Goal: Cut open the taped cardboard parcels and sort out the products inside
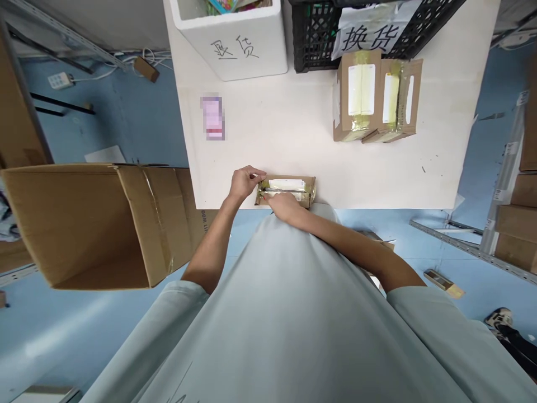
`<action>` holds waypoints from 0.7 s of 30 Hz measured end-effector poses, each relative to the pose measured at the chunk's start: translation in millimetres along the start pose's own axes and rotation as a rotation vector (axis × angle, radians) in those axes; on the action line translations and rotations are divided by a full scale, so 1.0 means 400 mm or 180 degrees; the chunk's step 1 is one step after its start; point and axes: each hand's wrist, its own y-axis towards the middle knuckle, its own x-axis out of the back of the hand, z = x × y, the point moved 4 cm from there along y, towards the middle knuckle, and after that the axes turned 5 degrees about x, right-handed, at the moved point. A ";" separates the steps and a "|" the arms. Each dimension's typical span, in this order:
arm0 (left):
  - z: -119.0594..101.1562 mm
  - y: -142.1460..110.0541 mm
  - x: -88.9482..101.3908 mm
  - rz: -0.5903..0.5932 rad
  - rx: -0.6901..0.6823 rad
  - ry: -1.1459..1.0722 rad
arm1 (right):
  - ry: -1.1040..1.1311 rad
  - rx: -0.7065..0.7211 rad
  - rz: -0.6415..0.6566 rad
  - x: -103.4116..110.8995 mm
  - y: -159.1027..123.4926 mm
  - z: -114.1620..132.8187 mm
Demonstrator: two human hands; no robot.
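Note:
A small taped cardboard box (312, 186) lies at the table's front edge, close to my body. White label strips run along its top, with a dark line between them. My left hand (246, 182) is at the box's left end, thumb and fingers pinched at its upper left corner. From the right, my right hand (286, 206) reaches over the near side of the box, fingers curled down against the top. A tiny red spot shows by the right fingertips; what that hand holds is mostly hidden.
On the white table (377, 173) two taped cartons (359, 95) stand at right, before a black crate (314, 39). A white foam box (251, 50) and a blurred pink item (213, 117) are further left. A large open carton (92, 224) stands beside the table.

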 end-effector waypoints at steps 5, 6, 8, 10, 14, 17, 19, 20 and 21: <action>-0.004 -0.004 -0.001 -0.0030 0.0033 0.0132 | -0.0191 0.0250 -0.0075 0.021 -0.070 -0.024; -0.005 -0.007 -0.002 -0.0039 0.0032 0.0172 | -0.0119 0.0257 -0.0249 0.023 -0.098 -0.050; -0.009 -0.017 -0.006 -0.0054 0.0003 0.0251 | 0.0053 -0.0028 -0.0839 0.020 -0.160 -0.132; -0.015 -0.032 -0.012 -0.0050 -0.0053 0.0330 | 0.0137 -0.0604 -0.1447 0.000 -0.217 -0.245; -0.023 -0.066 -0.027 -0.0119 -0.0035 0.0348 | 0.0177 -0.1832 -0.1725 -0.081 -0.263 -0.475; -0.025 -0.083 -0.032 -0.0215 0.0152 0.0260 | 0.0378 -0.2127 -0.1671 -0.120 -0.247 -0.568; -0.023 -0.093 -0.031 -0.0270 0.0295 0.0239 | 0.0491 -0.2003 -0.1901 -0.122 -0.234 -0.579; -0.022 -0.099 -0.029 -0.0298 0.0365 0.0238 | 0.0589 -0.1896 -0.2047 -0.121 -0.230 -0.572; -0.020 -0.105 -0.028 -0.0325 0.0433 0.0234 | 0.0759 -0.1787 -0.2163 -0.121 -0.225 -0.560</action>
